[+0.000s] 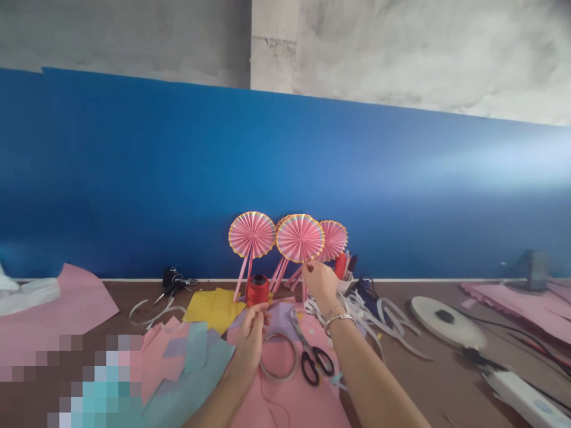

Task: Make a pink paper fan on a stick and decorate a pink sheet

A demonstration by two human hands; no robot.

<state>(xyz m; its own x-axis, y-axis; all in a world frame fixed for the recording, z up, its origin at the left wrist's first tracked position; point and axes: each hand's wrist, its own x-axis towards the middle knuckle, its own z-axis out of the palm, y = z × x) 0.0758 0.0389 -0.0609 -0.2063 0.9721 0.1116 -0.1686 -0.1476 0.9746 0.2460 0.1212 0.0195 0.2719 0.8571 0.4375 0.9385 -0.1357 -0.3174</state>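
- The front round fan of pleated pink paper with a yellow edge (300, 238) is stood before the blue wall panel (156, 178), between similar pleated pink fans at left (252, 235) and right (335, 239).
- The right hand (320, 282) is curled at its lower edge; whether the fan is clamped cannot be told.
- The left hand (251, 333) is held near the red spool (259, 291), fingers bunched; whether anything is pinched cannot be told.
- Pleats could be creased if the rim is pressed hard.
- Neighbouring fans could be toppled by a sideways knock, being seemingly just leaned.
- The curled white strips (354, 304) could be snagged by the right wrist's metal bracelet (339, 319).
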